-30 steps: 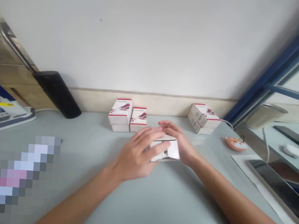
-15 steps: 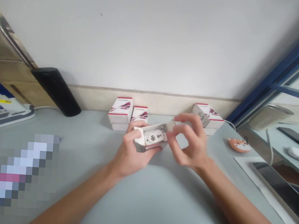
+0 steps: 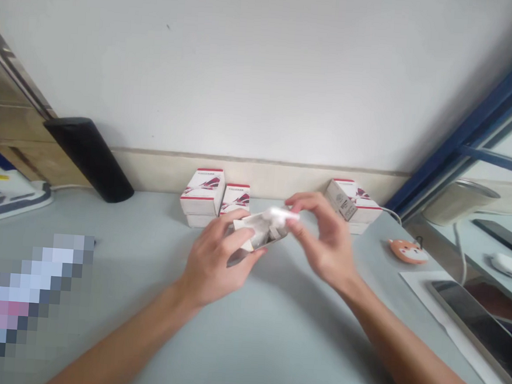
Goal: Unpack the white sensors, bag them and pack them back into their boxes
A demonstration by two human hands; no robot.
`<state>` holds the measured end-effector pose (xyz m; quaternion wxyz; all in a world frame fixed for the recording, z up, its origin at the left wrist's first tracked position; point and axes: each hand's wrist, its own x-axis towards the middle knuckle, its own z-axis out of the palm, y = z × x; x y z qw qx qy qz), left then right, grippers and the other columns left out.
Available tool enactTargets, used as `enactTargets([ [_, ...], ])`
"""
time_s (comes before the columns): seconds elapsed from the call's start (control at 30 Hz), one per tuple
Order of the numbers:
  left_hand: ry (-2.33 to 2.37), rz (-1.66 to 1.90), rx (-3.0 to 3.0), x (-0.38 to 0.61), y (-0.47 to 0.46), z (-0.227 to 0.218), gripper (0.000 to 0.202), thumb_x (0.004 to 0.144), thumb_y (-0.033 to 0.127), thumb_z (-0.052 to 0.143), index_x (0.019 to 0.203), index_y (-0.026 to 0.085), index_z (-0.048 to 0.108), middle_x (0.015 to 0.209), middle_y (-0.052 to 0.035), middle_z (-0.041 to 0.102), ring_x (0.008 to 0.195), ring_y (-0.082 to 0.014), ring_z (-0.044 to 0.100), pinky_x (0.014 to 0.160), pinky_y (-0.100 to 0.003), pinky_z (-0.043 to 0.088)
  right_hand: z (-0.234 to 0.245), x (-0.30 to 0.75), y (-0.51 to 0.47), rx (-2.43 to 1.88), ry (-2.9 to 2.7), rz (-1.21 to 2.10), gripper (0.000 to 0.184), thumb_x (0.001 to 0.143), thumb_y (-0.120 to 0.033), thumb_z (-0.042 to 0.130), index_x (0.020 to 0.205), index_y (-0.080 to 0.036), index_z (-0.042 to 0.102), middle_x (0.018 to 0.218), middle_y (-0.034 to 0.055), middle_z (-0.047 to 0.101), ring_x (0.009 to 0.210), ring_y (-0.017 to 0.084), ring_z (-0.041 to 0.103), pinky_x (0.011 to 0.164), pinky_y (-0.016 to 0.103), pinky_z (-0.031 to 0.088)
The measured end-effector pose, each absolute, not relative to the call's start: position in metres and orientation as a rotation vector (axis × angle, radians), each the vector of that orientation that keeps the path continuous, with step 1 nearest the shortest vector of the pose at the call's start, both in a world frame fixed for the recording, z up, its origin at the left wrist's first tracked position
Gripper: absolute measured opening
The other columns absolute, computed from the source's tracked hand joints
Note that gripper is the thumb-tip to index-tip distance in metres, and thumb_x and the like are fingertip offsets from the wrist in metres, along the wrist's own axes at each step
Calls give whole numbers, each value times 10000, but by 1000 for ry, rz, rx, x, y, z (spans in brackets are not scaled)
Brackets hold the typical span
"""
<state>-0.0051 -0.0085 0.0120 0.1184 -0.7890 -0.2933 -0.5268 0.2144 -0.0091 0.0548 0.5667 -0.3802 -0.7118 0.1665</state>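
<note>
My left hand is closed around a small open cardboard box, tilted so that its inside faces me. Something greyish shows within the box, too blurred to name. Between the thumb and fingers of my right hand is a white plastic piece, smeared by motion, at the box's upper right edge. Its left end lies over the opening; whether it touches the box I cannot tell.
White and red boxes stand by the wall, with a smaller box beside them and more boxes to the right. A black cylinder leans at left. An orange animal-shaped item and a phone lie at right.
The white plastic piece, which lay inside the box, has come up out of it in my right hand. The box's inside is now more exposed, and my left hand has shifted its hold.
</note>
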Motion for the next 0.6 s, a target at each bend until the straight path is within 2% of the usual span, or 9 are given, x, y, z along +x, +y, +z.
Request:
enactTargets([
  [0.1, -866, -1580, -2307, -3, -8, 11, 558, 818, 142, 838, 1239, 266, 494, 1268, -128, 651, 1113, -250, 717, 879, -399, 630, 46, 228, 8, -1120, -1426, 365, 197, 955, -433, 657, 977, -238, 667, 989, 53, 712, 932, 221, 664, 886, 380, 518],
  [0.2, -844, -1559, -2296, -2, -9, 12, 571, 821, 119, 827, 1256, 274, 491, 1272, -123, 656, 1131, -247, 709, 900, -399, 621, 24, 239, 25, -1497, -1558, 432, 214, 912, -416, 664, 1006, -232, 721, 889, 36, 740, 781, 209, 652, 777, 360, 485],
  [0.3, -829, -1508, -2270, -4, -9, 14, 552, 836, 98, 803, 1256, 284, 498, 1267, -111, 671, 1124, -239, 710, 904, -391, 609, 1, 242, 35, -1664, -1744, 443, 176, 924, -341, 608, 990, -229, 728, 866, 48, 738, 798, 227, 654, 768, 367, 472],
  [0.43, -843, -1484, -2262, -6, -9, 17, 542, 844, 74, 773, 1270, 281, 509, 1278, -118, 677, 1096, -240, 716, 913, -398, 595, -2, 237, 34, -1508, -1800, 114, 166, 946, -318, 574, 979, -222, 706, 1035, 109, 687, 1021, 293, 631, 884, 444, 500],
  [0.53, -874, -1395, -2252, -5, -12, 22, 522, 859, 44, 728, 1284, 274, 530, 1288, -127, 677, 1122, -256, 708, 950, -424, 578, 19, 233, 20, -1198, -1722, -74, 149, 986, -306, 540, 1029, -239, 666, 1056, 105, 643, 1028, 279, 617, 916, 463, 514],
  [0.6, -909, -1339, -2255, -4, -15, 25, 504, 881, 38, 687, 1300, 277, 540, 1292, -127, 678, 1157, -265, 697, 974, -438, 568, 33, 228, 7, -1004, -1761, -193, 103, 957, -267, 585, 1019, -258, 667, 1058, 104, 625, 991, 279, 610, 903, 474, 514],
])
